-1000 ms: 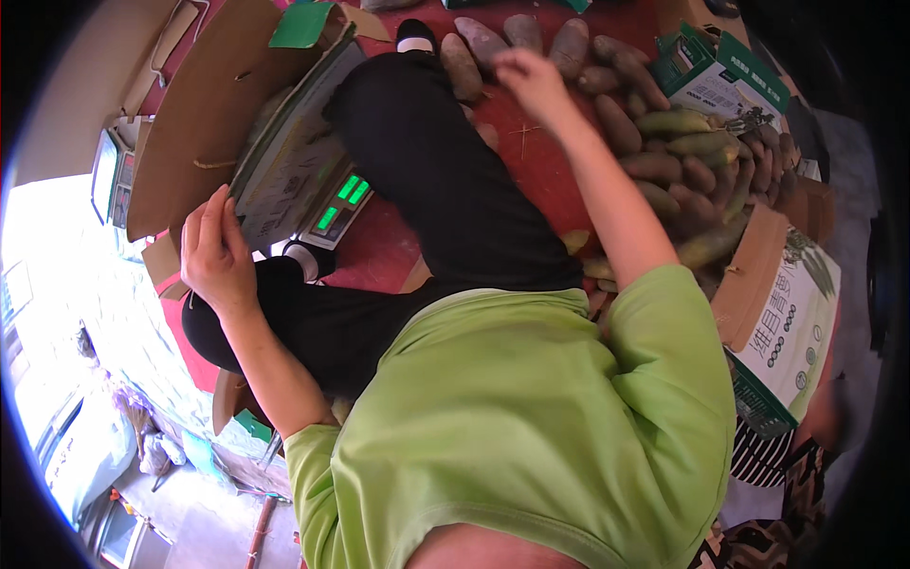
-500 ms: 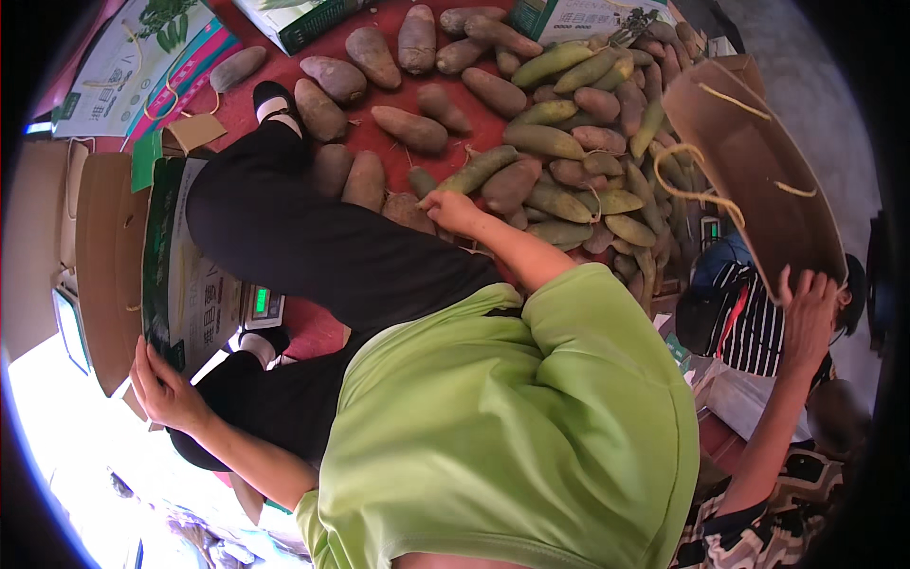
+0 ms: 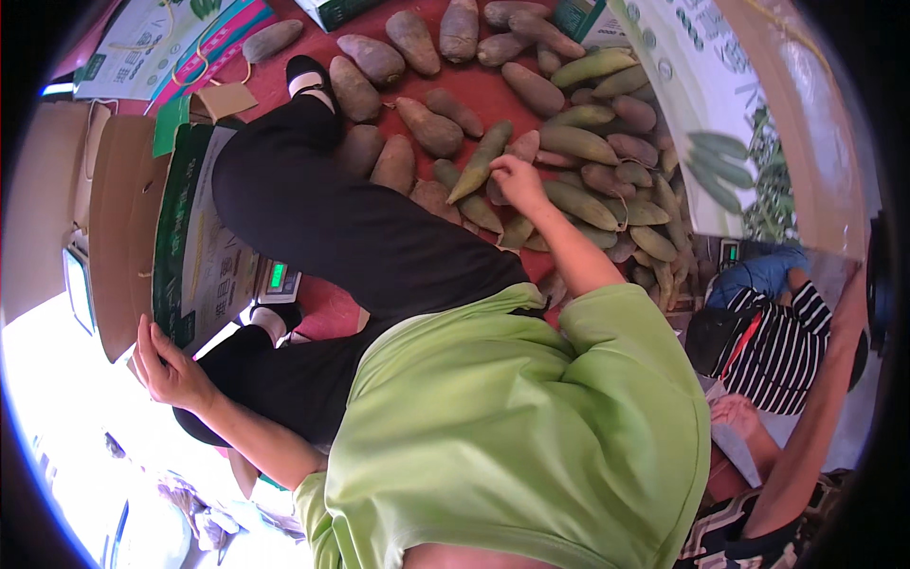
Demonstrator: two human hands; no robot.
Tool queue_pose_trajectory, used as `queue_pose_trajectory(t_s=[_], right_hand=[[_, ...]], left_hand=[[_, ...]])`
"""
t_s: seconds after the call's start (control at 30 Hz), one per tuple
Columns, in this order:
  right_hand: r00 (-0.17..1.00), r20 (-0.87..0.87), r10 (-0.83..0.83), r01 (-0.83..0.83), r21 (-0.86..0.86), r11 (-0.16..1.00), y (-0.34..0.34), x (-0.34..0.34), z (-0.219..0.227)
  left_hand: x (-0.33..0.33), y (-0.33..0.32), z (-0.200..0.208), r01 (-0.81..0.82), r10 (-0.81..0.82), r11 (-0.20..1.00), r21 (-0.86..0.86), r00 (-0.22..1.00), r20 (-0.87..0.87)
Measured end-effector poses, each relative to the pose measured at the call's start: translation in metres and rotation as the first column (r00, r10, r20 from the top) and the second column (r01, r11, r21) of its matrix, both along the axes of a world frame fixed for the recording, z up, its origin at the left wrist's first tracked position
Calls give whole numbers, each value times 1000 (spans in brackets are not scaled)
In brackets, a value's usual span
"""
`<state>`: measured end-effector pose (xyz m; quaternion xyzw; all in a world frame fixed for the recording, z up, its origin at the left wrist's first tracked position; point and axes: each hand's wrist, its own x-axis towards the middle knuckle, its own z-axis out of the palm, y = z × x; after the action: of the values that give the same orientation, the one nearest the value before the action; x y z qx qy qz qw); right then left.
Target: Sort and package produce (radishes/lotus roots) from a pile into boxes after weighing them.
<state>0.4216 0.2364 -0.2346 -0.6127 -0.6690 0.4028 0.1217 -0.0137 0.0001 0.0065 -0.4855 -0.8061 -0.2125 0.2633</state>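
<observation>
My right hand (image 3: 519,185) is closed on a reddish-brown radish (image 3: 524,145) at the pile's left side; its fingers cover part of it. Close by on the left lies a long green radish (image 3: 482,161), pointed end toward me. My left hand (image 3: 172,373) grips the near lower edge of a cardboard box (image 3: 172,248) with green and white printing, which stands on its side left of my legs. Its brown flap (image 3: 123,228) hangs outward, and some fingers are out of sight behind the edge.
Several brownish radishes (image 3: 435,127) lie on the red ground cover (image 3: 398,71). A pile of green radishes (image 3: 578,142) spreads to the right. A scale (image 3: 277,277) with a lit display sits beside the box. At right, another person's arm (image 3: 825,389) is beside a raised printed carton (image 3: 720,104).
My right hand has gone from the long green radish to the reddish one; the green one lies turned steeper. At right, the other person's carton has swung round to show its printed side.
</observation>
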Motion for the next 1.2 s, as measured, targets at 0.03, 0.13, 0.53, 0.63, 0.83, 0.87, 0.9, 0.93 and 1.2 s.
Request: queue_pose_trajectory(t_s=[0.03,0.13,0.53,0.63,0.83,0.87,0.9,0.93,1.2], right_hand=[[998,-5,-56,56,-27,998,4,12,-14],[997,-5,-78,78,-53,996,11,22,-39],[993,-113,-47,26,-179,984,16,16,-71],[991,-132,4,-22,-138,990,22,8,-83],[993,-99,71,-81,-97,992,23,0,-79],[995,-86,48,-58,-116,992,19,-7,-77],[994,-93,60,-72,-134,988,20,-7,-88],[996,-63,68,-74,-112,991,16,-11,-84],[998,-20,52,-55,-142,988,0,-13,-70]], left_hand=[[-4,-4,-1,-58,60,997,-41,998,35],[-4,-12,8,-87,88,995,-42,996,17],[-8,-12,8,-85,85,996,15,996,13],[-5,-13,10,-130,127,991,34,989,81],[-8,-11,5,-100,98,995,18,992,76],[-14,-17,3,-77,75,997,17,993,88],[-13,-20,11,-87,86,996,19,994,70],[-12,-20,12,-91,89,996,18,994,56],[-8,-11,8,-95,88,993,64,990,109]])
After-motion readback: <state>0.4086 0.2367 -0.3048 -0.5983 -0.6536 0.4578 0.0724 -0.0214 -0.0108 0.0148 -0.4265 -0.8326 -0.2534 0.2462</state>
